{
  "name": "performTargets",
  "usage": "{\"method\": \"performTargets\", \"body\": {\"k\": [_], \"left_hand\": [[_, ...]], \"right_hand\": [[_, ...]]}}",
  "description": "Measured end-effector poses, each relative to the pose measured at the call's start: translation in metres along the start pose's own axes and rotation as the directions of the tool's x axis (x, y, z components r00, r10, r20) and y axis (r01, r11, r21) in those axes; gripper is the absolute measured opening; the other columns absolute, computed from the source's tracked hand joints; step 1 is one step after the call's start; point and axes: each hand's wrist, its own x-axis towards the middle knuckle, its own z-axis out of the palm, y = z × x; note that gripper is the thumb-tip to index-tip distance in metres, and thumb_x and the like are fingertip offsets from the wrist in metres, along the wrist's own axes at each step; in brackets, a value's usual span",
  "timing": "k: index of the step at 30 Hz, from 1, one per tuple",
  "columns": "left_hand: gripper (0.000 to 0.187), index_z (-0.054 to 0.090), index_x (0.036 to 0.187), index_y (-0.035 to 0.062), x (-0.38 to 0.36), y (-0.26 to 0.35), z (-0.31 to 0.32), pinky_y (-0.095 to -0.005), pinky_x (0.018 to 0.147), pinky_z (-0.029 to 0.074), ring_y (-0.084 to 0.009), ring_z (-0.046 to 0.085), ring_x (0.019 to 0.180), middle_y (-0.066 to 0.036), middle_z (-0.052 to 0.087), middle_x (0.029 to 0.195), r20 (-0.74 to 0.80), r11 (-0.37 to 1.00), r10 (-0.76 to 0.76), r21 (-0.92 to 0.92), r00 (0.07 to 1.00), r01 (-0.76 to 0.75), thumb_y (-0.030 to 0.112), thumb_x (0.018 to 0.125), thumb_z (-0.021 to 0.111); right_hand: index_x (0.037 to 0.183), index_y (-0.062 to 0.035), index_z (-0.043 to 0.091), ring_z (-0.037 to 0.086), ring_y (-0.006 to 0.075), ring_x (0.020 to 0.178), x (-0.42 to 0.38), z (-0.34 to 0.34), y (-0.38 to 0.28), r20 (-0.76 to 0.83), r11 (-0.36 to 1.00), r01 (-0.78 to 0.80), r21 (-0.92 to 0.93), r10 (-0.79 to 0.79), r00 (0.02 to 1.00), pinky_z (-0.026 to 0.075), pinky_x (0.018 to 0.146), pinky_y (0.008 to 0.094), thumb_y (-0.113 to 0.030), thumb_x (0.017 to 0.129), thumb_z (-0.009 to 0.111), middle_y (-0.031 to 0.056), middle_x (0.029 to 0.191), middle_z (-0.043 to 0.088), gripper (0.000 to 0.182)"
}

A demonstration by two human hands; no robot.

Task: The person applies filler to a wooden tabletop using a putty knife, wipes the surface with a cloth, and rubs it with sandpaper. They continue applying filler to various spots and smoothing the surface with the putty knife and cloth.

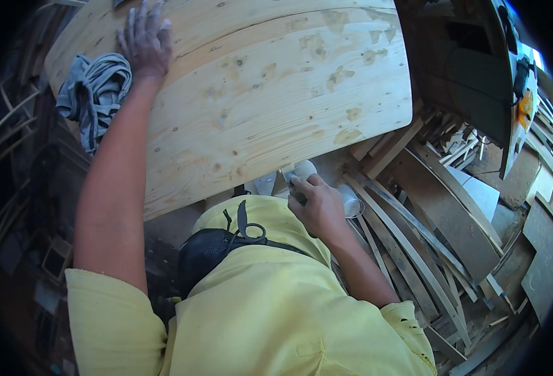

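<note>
A pale wooden panel (264, 94) with knots and tan patches fills the upper middle. My left hand (146, 47) lies flat on its upper left part, fingers spread. Beside that hand and forearm, a bunched grey-blue cloth (94, 94) hangs over the panel's left edge. My right hand (317, 203) is below the panel's near edge, in front of my body, its fingers curled round a small tool whose flat end points to the panel; most of it is hidden. Just past that hand is a white rounded container (304, 169), and a clear plastic cup (351, 203) stands to its right.
Long wooden strips and curved boards (439, 207) are piled at the right. A dark upright cabinet-like piece (477, 81) stands at the upper right. More curved wood pieces (7, 119) are at the dim left side. A dark pouch (207, 257) is at my waist.
</note>
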Motion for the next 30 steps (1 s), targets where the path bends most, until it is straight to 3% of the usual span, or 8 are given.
{"method": "performTargets", "body": {"k": [4, 6, 9, 12, 15, 20, 22, 30], "left_hand": [[0.051, 0.044, 0.151, 0.0294, 0.001, 0.008, -0.01, -0.0555, 0.122, 0.012, -0.0271, 0.025, 0.151, -0.002, 0.034, 0.161, 0.023, 1.0, -0.005, -0.003, 1.0, 0.005, 0.043, 0.102, 0.042], [0.052, 0.047, 0.147, 0.0129, 0.004, 0.023, -0.026, -0.0537, 0.122, 0.016, -0.0334, 0.03, 0.148, -0.014, 0.039, 0.156, 0.15, 0.985, -0.072, 0.165, 0.986, 0.047, 0.039, 0.103, 0.035], [0.052, 0.046, 0.149, 0.0156, 0.006, 0.025, -0.027, -0.0549, 0.122, 0.015, -0.0326, 0.029, 0.149, -0.012, 0.038, 0.158, 0.155, 0.984, -0.091, 0.164, 0.984, 0.065, 0.036, 0.102, 0.037], [0.051, 0.046, 0.148, 0.0153, 0.006, 0.026, -0.026, -0.0554, 0.122, 0.015, -0.0328, 0.028, 0.149, -0.012, 0.037, 0.158, 0.148, 0.989, -0.085, 0.131, 0.985, 0.066, 0.035, 0.101, 0.04], [0.052, 0.046, 0.148, 0.015, 0.003, 0.025, -0.023, -0.0554, 0.122, 0.015, -0.0331, 0.028, 0.149, -0.012, 0.037, 0.158, 0.124, 0.995, -0.074, 0.078, 0.99, 0.065, 0.034, 0.1, 0.042], [0.052, 0.046, 0.148, 0.0145, 0.003, 0.023, -0.015, -0.0572, 0.122, 0.015, -0.0349, 0.028, 0.148, -0.013, 0.038, 0.158, 0.098, 0.989, -0.089, 0.128, 0.991, 0.076, 0.035, 0.1, 0.043], [0.053, 0.047, 0.147, 0.014, 0.003, 0.021, -0.009, -0.0577, 0.122, 0.014, -0.0362, 0.029, 0.147, -0.013, 0.038, 0.157, 0.04, 0.995, -0.081, 0.07, 0.996, 0.078, 0.035, 0.099, 0.044], [0.051, 0.052, 0.142, 0.0132, 0.003, 0.021, -0.003, -0.0596, 0.121, 0.014, -0.0377, 0.032, 0.146, -0.014, 0.042, 0.154, -0.022, 0.995, -0.096, 0.023, 0.995, 0.096, 0.035, 0.097, 0.047]], "right_hand": [[0.122, -0.0092, 0.069, 0.067, 0.0362, 0.076, 0.01, 0.013, -0.006, -0.048, 0.992, 0.024, -0.126, -0.03, 0.998, 0.054, 0.069, 0.0462, -0.023, 0.084, 0.069, 0.0151, 0.095, 0.065, 0.041], [0.121, -0.0084, 0.068, 0.067, 0.0375, 0.074, 0.008, 0.017, -0.006, -0.044, 0.988, 0.033, -0.148, -0.04, 0.998, 0.054, 0.067, 0.0477, -0.021, 0.084, 0.067, 0.0165, 0.098, 0.065, 0.038], [0.121, -0.0061, 0.067, 0.067, 0.0381, 0.072, 0.005, 0.013, -0.008, -0.007, 0.987, 0.044, -0.157, -0.046, 0.999, 0.054, 0.067, 0.0475, -0.022, 0.085, 0.067, 0.0175, 0.096, 0.065, 0.039], [0.121, -0.0033, 0.067, 0.067, 0.0383, 0.072, 0.01, 0.005, -0.012, -0.076, 0.995, 0.021, -0.101, -0.029, 0.997, 0.055, 0.067, 0.0474, -0.022, 0.084, 0.066, 0.0188, 0.095, 0.065, 0.041], [0.123, -0.0061, 0.067, 0.067, 0.0367, 0.077, 0.011, 0.005, -0.011, 0.037, 0.978, 0.068, -0.195, -0.062, 0.997, 0.055, 0.068, 0.0464, -0.023, 0.085, 0.066, 0.0174, 0.095, 0.064, 0.041], [0.125, -0.0148, 0.068, 0.068, 0.0325, 0.078, 0.013, 0.016, -0.033, 0.187, 0.927, 0.328, -0.179, -0.295, 0.937, 0.055, 0.067, 0.0443, -0.023, 0.085, 0.07, 0.0109, 0.096, 0.065, 0.04], [0.131, -0.0126, 0.063, 0.068, 0.0298, 0.08, 0.018, 0.027, -0.032, 0.242, 0.862, 0.459, -0.214, -0.409, 0.88, 0.053, 0.067, 0.0417, -0.017, 0.092, 0.06, 0.0126, 0.097, 0.063, 0.04], [0.131, -0.01, 0.062, 0.066, 0.0285, 0.078, 0.036, 0.054, -0.035, 0.204, 0.787, 0.568, -0.242, -0.531, 0.822, 0.052, 0.067, 0.0406, -0.013, 0.091, 0.058, 0.0136, 0.094, 0.063, 0.04]]}}
